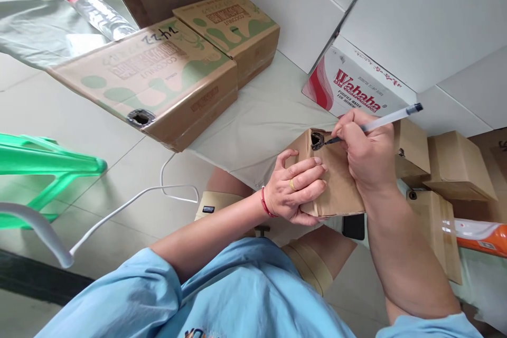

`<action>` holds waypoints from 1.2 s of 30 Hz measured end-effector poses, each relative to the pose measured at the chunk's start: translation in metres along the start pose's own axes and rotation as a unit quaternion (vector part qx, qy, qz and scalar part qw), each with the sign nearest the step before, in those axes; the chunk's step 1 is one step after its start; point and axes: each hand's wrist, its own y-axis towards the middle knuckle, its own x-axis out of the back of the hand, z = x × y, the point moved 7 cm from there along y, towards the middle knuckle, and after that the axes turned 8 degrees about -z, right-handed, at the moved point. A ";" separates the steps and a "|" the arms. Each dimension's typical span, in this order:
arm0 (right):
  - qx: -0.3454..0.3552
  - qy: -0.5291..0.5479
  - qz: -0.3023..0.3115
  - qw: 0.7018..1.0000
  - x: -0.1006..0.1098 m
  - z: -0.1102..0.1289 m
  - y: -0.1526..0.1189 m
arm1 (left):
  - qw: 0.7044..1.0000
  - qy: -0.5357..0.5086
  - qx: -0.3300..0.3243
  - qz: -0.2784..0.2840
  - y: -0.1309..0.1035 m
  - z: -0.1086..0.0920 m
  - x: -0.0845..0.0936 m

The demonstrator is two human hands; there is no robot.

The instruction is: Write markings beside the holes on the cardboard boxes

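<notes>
A small brown cardboard box (pixel 340 182) is in front of me, with a dark-rimmed hole (pixel 317 141) near its upper left corner. My left hand (pixel 299 185) is wrapped over the box's left side, its fingers pressed on the top face; a ring and a red bracelet show on it. In my right hand (pixel 368 153) is a pen (pixel 390 118) with a clear barrel, pinched between thumb and fingers. The pen's dark tip meets or nearly meets the hole's blackened rim. The undersides of both hands are hidden.
Two printed coconut cartons (pixel 158 74) stand at the left, the nearer with a black-edged hole. A Wahaha water carton (pixel 352 79) leans by the white wall. Several small brown boxes (pixel 459 163) and an orange package (pixel 481 235) lie right. A green stool (pixel 51 169) stands left.
</notes>
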 end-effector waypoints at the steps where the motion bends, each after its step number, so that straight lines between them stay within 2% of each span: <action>1: -0.006 0.010 0.018 1.000 -0.002 0.002 -0.002 | 1.000 0.001 -0.001 -0.003 0.000 0.000 0.000; 4: -0.021 0.027 0.060 0.998 -0.007 0.007 -0.007 | 1.000 0.006 0.000 -0.013 0.003 0.000 0.001; 11: -0.022 0.022 0.095 0.995 -0.012 0.009 -0.008 | 1.000 0.006 -0.001 -0.010 0.005 0.000 0.002; 15: -0.028 0.025 0.102 0.994 -0.014 0.008 -0.009 | 1.000 0.018 -0.008 -0.008 0.002 0.000 0.002; 19: -0.021 0.025 0.073 0.997 -0.010 0.008 -0.008 | 0.999 0.051 -0.008 0.013 -0.001 0.001 0.000; 24: -0.017 0.034 0.082 0.996 -0.013 0.007 -0.008 | 1.000 0.014 -0.008 -0.004 0.003 0.000 0.004; 26: -0.003 0.046 0.043 0.998 -0.007 0.011 -0.005 | 1.000 0.012 -0.009 0.001 0.006 -0.001 0.004; 28: 0.012 0.083 -0.061 0.995 0.012 0.017 -0.001 | 1.000 0.014 -0.004 0.020 0.009 -0.002 0.005; 31: 0.007 0.135 -0.215 0.967 0.052 0.015 -0.012 | 0.997 -0.004 0.017 0.074 0.013 -0.005 0.011; 33: -0.022 0.136 -0.267 0.954 0.075 0.000 -0.033 | 0.993 -0.025 0.055 0.104 0.013 -0.004 0.024; 36: -0.105 0.096 -0.292 0.946 0.096 -0.040 -0.082 | 0.980 -0.028 0.166 0.110 0.006 0.004 0.057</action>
